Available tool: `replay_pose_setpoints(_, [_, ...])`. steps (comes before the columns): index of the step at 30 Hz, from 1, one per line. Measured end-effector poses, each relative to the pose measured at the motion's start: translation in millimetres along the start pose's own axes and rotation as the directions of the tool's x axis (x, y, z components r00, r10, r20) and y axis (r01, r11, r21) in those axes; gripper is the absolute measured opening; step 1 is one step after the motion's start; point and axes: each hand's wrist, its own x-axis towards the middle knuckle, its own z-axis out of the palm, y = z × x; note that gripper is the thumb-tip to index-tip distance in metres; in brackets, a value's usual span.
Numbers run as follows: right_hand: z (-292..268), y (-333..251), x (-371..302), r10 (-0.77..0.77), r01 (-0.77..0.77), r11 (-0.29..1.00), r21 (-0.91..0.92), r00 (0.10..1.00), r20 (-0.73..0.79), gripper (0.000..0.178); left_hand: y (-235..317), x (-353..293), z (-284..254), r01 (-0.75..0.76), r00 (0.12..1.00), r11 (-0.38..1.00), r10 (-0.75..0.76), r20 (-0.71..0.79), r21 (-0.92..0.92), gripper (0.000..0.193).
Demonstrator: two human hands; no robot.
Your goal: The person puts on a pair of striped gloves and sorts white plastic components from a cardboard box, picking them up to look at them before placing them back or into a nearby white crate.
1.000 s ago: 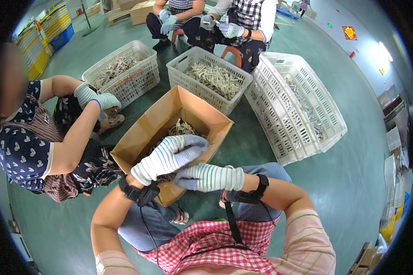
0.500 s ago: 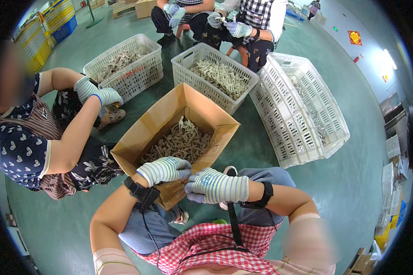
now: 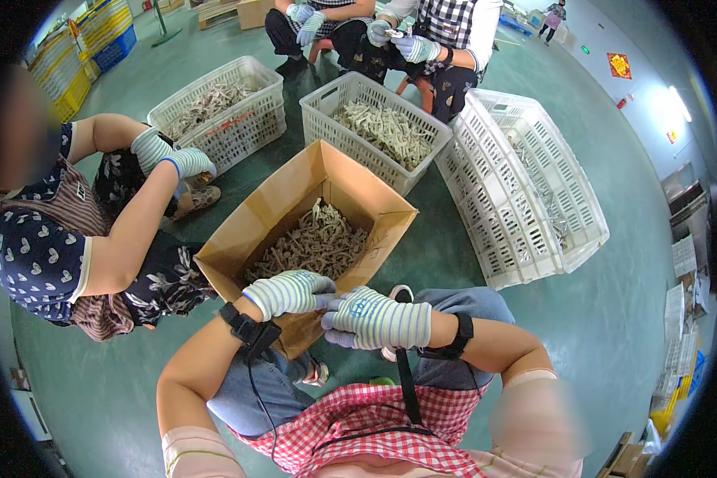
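Observation:
My left hand (image 3: 290, 293), in a striped white knit glove, hovers over the near edge of an open cardboard box (image 3: 366, 187). Beside it is my right hand (image 3: 379, 319), gloved the same way, with its fingertips meeting those of the left. Both hands are closed, fingers curled inward. Whatever lies between them is hidden or too small to make out. Inside the box sits a heap of twisted, grey-brown dried pieces (image 3: 311, 243). Each wrist wears a black strap.
Beyond the box stand a white crate (image 3: 327, 135) of paler pieces, another crate (image 3: 239, 131) at left, and two upright crates (image 3: 494, 215) at right. A co-worker (image 3: 111, 231) sits close on my left. Two more people (image 3: 454, 32) sit at the far side.
My two hands stay together in almost the same place, with only slight finger movement. The whole view has shifted a little. The co-worker's hands at left have turned slightly.

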Motion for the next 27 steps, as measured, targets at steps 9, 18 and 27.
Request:
replay_pose_setpoints(9, [4.8,2.6,1.3,0.002,-0.002,1.0,-0.015,1.0,-0.004,0.019,-3.0,2.1,2.8,0.011,1.0,0.999,-0.011,0.017,0.031,0.05])
replay_pose_setpoints(18, [2.4,1.8,2.6,0.012,-0.012,1.0,-0.022,1.0,0.0,0.02,0.4,1.2,1.0,-0.019,0.999,0.999,0.018,0.032,0.039,0.048])
replay_pose_setpoints(27, [1.6,2.4,2.5,0.031,-0.026,0.998,-0.053,0.995,0.095,0.017,-1.2,2.1,2.3,-0.004,1.0,0.999,0.003,0.024,0.036,0.05])
